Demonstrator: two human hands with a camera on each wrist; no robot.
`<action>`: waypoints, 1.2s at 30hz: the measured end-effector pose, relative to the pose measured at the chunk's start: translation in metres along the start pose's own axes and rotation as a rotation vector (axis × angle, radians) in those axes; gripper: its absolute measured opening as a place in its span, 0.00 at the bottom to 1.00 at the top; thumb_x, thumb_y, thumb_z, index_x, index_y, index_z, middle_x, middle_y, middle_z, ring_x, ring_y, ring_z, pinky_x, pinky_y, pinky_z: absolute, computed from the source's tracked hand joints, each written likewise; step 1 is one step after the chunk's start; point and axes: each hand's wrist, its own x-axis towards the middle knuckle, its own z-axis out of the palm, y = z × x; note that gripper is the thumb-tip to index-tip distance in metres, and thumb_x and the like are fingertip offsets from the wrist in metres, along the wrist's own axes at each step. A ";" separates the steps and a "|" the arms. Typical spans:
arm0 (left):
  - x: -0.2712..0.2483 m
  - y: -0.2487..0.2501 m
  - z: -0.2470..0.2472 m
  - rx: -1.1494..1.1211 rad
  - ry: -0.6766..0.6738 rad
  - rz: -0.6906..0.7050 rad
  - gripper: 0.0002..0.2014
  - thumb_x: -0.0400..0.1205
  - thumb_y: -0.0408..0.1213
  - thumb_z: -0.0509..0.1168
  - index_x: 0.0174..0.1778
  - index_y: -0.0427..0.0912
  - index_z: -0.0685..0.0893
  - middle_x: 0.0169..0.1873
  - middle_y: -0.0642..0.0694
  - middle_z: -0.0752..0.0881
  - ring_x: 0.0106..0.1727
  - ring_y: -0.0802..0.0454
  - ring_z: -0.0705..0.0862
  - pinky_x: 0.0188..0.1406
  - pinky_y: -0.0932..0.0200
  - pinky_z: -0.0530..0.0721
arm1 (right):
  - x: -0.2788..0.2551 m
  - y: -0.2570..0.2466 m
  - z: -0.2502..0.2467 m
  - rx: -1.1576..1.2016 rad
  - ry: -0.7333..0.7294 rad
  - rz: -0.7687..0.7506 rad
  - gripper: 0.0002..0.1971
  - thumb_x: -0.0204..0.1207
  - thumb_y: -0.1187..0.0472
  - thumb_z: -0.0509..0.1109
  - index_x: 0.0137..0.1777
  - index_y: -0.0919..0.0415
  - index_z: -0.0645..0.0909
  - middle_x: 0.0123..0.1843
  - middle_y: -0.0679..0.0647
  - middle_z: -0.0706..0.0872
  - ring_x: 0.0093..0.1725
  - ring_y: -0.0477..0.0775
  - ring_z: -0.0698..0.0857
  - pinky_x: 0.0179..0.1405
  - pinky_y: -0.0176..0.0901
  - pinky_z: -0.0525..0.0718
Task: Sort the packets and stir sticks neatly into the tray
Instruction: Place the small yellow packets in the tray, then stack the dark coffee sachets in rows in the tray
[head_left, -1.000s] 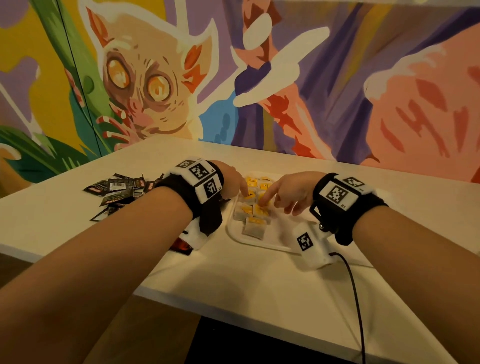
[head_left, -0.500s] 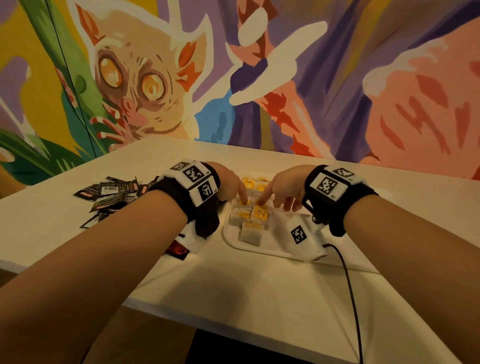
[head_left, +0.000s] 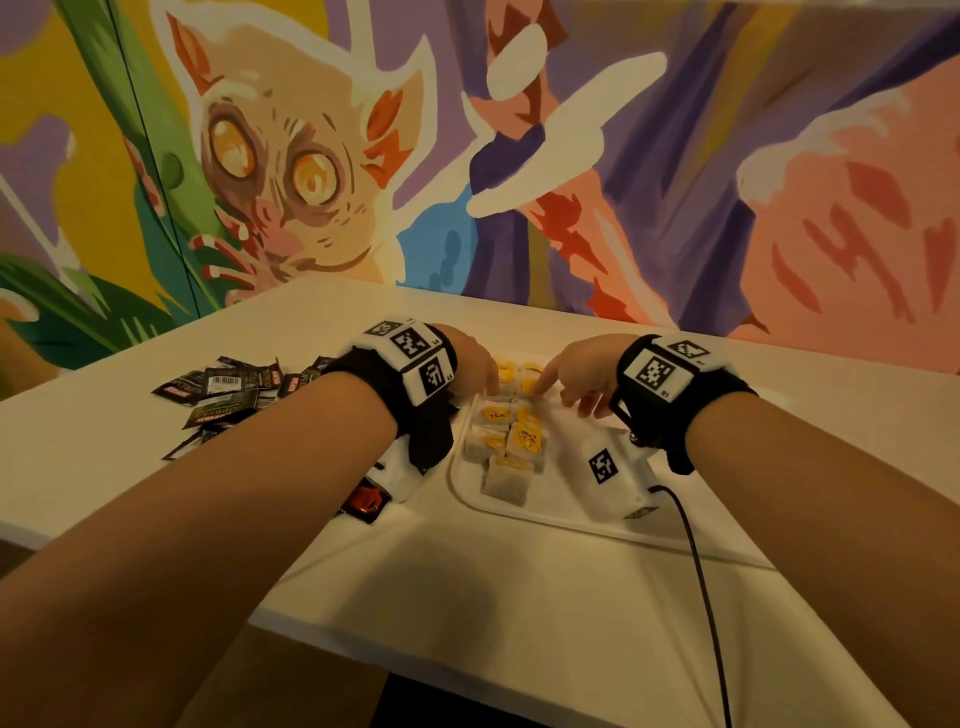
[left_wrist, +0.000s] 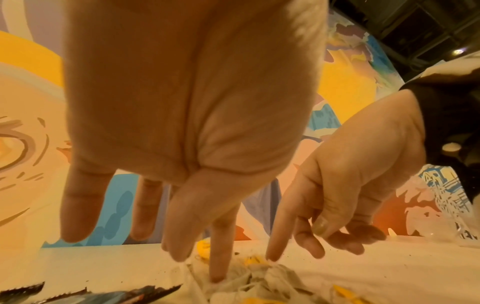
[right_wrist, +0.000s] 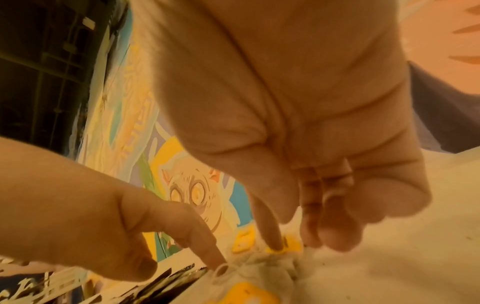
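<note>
White tea-bag packets with yellow tags (head_left: 511, 439) already lie rowed along the white plastic tray's (head_left: 550, 512) left edge. The left hand (head_left: 470, 364) and right hand (head_left: 582, 371) hold nothing, their extended forefingers pressing the bags. Dark foil sachets (head_left: 228, 389) near the tabletop's left edge remain unsorted; no stir sticks are visible.

Head looks down; wrists close, sharing tray (head_left: 470, 493).

Warm, dim, yellowish light from above. A soft shadow lies on the table (head_left: 519, 597) toward six o'clock. Wrist views are blurred, grainy, and bent at the edges.
</note>
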 end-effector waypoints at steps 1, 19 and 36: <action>0.001 0.000 0.000 0.002 0.016 -0.011 0.28 0.83 0.28 0.56 0.79 0.55 0.67 0.77 0.45 0.68 0.74 0.45 0.69 0.64 0.57 0.69 | 0.001 0.000 -0.002 -0.018 0.009 -0.007 0.26 0.83 0.73 0.53 0.80 0.56 0.64 0.69 0.60 0.74 0.50 0.56 0.78 0.55 0.44 0.78; 0.010 0.004 -0.006 -0.043 -0.047 0.040 0.29 0.85 0.28 0.55 0.81 0.52 0.62 0.80 0.46 0.64 0.78 0.45 0.65 0.72 0.55 0.66 | 0.007 0.000 -0.001 -0.085 -0.044 -0.038 0.27 0.83 0.72 0.54 0.80 0.54 0.64 0.74 0.57 0.72 0.52 0.54 0.80 0.64 0.47 0.78; -0.076 -0.055 0.028 -1.171 0.447 -0.147 0.11 0.83 0.28 0.60 0.59 0.37 0.83 0.52 0.42 0.83 0.50 0.48 0.79 0.43 0.56 0.77 | -0.055 -0.089 0.026 0.569 0.148 -0.268 0.18 0.78 0.73 0.60 0.67 0.72 0.76 0.44 0.60 0.79 0.38 0.55 0.79 0.38 0.47 0.84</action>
